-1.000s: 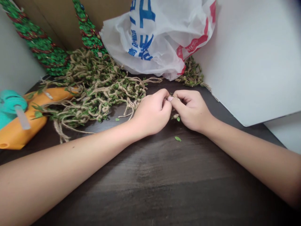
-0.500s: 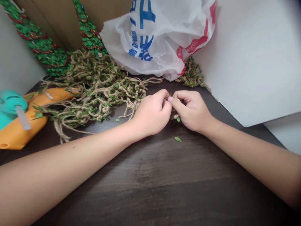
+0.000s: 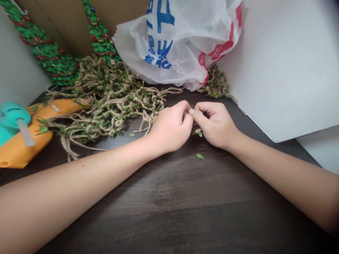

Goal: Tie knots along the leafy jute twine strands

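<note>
My fingers (image 3: 182, 107) are curled shut on both sides. The left hand (image 3: 172, 128) and the right hand (image 3: 215, 123) meet tip to tip, each pinching the same short stretch of the leafy twine (image 3: 111, 102). That pinched bit sits just above the bench (image 3: 185, 204), near its middle. Most of it is hidden inside my grip, and only a scrap of cord and a leaf or two show below my right thumb. The rest of the twine trails left from my left hand into a loose, tangled heap that reaches back to the plastic bag (image 3: 180, 42) and the green sequin cones (image 3: 50, 56).

I judge the twine to be light, limp and rough enough not to slip, though it looks quick to snag on its own loops. The small leaves seem the weak part, and one loose leaf (image 3: 200, 156) lies on the bench just in front of my right hand. The cord itself, between the leaves, looks like the better place to hold, close to the spot being handled.

An orange and teal tool (image 3: 23, 141) lies at the far left, partly under the heap. A white board (image 3: 286, 67) leans at the right.
</note>
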Motion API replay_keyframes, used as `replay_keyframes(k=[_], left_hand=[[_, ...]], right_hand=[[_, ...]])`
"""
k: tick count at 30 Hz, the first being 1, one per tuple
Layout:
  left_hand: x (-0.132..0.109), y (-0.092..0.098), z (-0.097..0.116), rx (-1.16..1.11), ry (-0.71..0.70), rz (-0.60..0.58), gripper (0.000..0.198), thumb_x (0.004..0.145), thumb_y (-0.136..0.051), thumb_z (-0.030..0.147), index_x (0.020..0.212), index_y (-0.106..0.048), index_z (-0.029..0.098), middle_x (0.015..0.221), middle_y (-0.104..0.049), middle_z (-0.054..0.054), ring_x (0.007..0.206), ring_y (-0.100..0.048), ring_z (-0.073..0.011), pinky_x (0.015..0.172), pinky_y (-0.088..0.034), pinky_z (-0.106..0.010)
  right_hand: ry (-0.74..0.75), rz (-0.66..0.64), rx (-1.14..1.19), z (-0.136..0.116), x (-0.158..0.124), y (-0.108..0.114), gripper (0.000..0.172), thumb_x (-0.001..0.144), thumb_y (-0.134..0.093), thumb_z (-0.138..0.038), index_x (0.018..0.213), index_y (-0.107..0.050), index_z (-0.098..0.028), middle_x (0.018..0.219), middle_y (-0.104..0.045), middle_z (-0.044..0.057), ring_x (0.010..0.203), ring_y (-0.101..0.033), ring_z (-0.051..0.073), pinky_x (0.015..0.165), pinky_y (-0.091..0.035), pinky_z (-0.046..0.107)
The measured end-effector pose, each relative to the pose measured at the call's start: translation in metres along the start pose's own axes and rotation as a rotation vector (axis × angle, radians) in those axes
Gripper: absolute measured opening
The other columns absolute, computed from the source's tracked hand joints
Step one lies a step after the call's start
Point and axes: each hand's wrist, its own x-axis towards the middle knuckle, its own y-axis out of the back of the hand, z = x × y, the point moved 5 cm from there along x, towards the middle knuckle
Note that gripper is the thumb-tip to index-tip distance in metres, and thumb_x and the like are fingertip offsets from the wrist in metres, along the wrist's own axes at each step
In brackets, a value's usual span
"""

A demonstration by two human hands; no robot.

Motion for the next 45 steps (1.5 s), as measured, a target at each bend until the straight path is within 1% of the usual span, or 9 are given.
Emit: replay_keyframes(k=[22, 35, 39, 45], left_hand=[[-0.0001, -0.0002, 0.0001, 0.018, -0.005, -0.005, 0.018, 0.090, -0.043, 0.019, 0.080, -0.057, 0.018, 0.070, -0.059, -0.001, 0.066, -0.050, -0.0150, 0.062, -0.037, -0.029], [-0.0004, 0.0000, 0.0004, 0.028, -0.014, 0.006, 0.016, 0.089, -0.043, 0.018, 0.078, -0.055, 0.019, 0.068, -0.058, 0.000, 0.065, -0.050, -0.0152, 0.061, -0.036, -0.029], [-0.0003, -0.0002, 0.0005, 0.016, -0.014, 0.004, 0.016, 0.089, -0.043, 0.019, 0.079, -0.055, 0.019, 0.069, -0.058, 0.000, 0.065, -0.051, -0.0153, 0.061, -0.037, -0.029], [-0.0006, -0.0002, 0.0009, 0.035, -0.014, 0.006, 0.017, 0.090, -0.043, 0.019, 0.080, -0.057, 0.019, 0.070, -0.061, -0.001, 0.066, -0.053, -0.0158, 0.064, -0.040, -0.030]], right_hand=[[-0.002, -0.004, -0.006, 0.0000, -0.0002, 0.0001, 0.040, 0.090, -0.057, -0.027, 0.056, -0.038, -0.020, 0.056, -0.038, -0.004, 0.057, -0.035, 0.010, 0.056, -0.029, 0.028], [-0.006, 0.006, -0.023, -0.0018, 0.0001, 0.0011, 0.042, 0.090, -0.059, -0.030, 0.055, -0.038, -0.020, 0.056, -0.038, -0.003, 0.057, -0.035, 0.011, 0.056, -0.029, 0.029], [-0.003, 0.004, -0.010, -0.0019, 0.0000, 0.0011, 0.042, 0.090, -0.059, -0.029, 0.055, -0.038, -0.020, 0.055, -0.040, -0.003, 0.056, -0.036, 0.011, 0.056, -0.030, 0.029], [-0.007, 0.008, -0.025, -0.0019, -0.0004, 0.0016, 0.044, 0.091, -0.059, -0.034, 0.055, -0.039, -0.020, 0.054, -0.040, -0.003, 0.055, -0.035, 0.011, 0.055, -0.030, 0.029]])
